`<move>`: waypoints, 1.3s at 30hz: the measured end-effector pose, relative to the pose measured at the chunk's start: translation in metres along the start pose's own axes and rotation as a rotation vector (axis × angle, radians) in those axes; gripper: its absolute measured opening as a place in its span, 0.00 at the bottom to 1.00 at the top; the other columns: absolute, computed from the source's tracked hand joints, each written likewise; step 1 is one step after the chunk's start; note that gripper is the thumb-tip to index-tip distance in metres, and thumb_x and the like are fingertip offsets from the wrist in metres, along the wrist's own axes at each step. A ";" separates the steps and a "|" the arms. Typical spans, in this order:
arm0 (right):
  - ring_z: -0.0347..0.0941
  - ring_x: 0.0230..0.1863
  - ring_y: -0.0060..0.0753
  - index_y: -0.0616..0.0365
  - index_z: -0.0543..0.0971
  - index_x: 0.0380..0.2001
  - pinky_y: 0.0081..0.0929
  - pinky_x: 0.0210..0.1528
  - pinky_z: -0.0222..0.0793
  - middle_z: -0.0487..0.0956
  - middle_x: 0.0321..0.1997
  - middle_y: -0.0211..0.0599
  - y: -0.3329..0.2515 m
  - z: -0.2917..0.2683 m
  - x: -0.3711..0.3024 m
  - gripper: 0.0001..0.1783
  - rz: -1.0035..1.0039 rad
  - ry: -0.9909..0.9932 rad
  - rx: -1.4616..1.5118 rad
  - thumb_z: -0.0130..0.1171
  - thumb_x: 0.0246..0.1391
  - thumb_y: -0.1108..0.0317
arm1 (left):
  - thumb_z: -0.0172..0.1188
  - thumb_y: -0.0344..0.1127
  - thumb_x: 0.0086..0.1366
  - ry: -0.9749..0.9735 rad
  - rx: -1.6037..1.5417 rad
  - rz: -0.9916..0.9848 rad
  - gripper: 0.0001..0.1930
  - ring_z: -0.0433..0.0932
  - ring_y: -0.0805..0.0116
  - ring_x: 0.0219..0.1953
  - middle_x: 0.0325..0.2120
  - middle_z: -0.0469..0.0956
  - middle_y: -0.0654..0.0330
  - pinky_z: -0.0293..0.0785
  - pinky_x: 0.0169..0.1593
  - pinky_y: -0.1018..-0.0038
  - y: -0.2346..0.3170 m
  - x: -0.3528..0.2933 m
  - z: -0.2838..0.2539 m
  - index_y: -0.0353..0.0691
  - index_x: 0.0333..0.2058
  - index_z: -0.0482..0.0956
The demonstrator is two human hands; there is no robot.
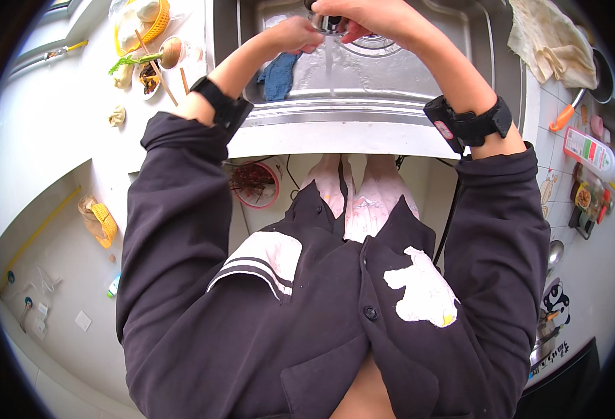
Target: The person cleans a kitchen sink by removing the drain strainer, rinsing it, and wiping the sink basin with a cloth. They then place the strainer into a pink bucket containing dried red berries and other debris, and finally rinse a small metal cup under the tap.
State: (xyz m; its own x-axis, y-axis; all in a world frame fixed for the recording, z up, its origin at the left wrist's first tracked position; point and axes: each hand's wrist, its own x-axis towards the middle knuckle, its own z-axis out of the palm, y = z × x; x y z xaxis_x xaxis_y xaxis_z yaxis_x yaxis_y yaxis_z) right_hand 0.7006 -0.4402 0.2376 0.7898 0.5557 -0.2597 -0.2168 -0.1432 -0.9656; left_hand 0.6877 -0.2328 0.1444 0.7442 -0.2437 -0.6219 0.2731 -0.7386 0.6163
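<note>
A steel sink (405, 70) lies before me with water running from a chrome faucet (330, 25). My right hand (367, 15) is closed around the faucet head from the right, its thumb below. Just left of the faucet is my left hand (295, 35), its fingers bent together beside the spout. Whatever it may hold is hidden. A wet blue cloth (279, 75) lies in the sink's left part, under my left hand. The stream falls to the right of this cloth.
On the left counter are a yellow basket (155, 31), a mushroom (171, 52), chopsticks (184, 80) and a small dish (149, 78). To the right are a beige cloth (552, 45), an orange-handled pan (601, 77) and a bottle (592, 152). A bucket (277, 183) stands below the sink.
</note>
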 end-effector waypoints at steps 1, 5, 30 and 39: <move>0.77 0.25 0.25 0.62 0.72 0.43 0.25 0.24 0.78 0.79 0.32 0.36 -0.001 0.007 0.001 0.17 0.000 0.008 0.010 0.67 0.55 0.67 | 0.64 0.46 0.64 -0.068 0.081 -0.003 0.16 0.83 0.69 0.37 0.32 0.84 0.59 0.78 0.39 0.71 -0.004 -0.009 -0.005 0.37 0.37 0.85; 0.77 0.25 0.25 0.63 0.72 0.44 0.26 0.24 0.78 0.79 0.32 0.37 -0.004 0.041 0.001 0.19 -0.013 0.017 0.066 0.67 0.55 0.66 | 0.64 0.49 0.66 -0.373 0.315 0.114 0.21 0.82 0.61 0.42 0.35 0.85 0.54 0.76 0.49 0.65 -0.022 -0.055 -0.003 0.34 0.42 0.85; 0.79 0.32 0.26 0.65 0.73 0.53 0.28 0.27 0.83 0.81 0.40 0.40 0.014 -0.002 -0.057 0.32 0.163 -0.036 -0.265 0.69 0.51 0.55 | 0.40 0.59 0.77 -0.439 -0.012 0.034 0.32 0.67 0.55 0.66 0.63 0.71 0.50 0.58 0.69 0.65 -0.026 -0.061 0.099 0.39 0.65 0.70; 0.81 0.34 0.32 0.62 0.73 0.54 0.31 0.27 0.84 0.81 0.45 0.43 0.016 -0.020 -0.054 0.31 0.201 -0.106 -0.388 0.67 0.50 0.57 | 0.57 0.45 0.69 -0.332 -0.176 -0.024 0.22 0.78 0.63 0.46 0.45 0.83 0.54 0.72 0.54 0.67 -0.038 -0.054 0.096 0.36 0.53 0.81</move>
State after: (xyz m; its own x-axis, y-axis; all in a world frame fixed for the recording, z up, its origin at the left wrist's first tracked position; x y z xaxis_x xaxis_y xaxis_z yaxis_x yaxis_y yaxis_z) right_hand 0.6656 -0.4885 0.2362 0.6867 0.5632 -0.4596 -0.1127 -0.5421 -0.8327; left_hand 0.5790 -0.2516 0.1080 0.5065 -0.4394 -0.7419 0.4098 -0.6344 0.6555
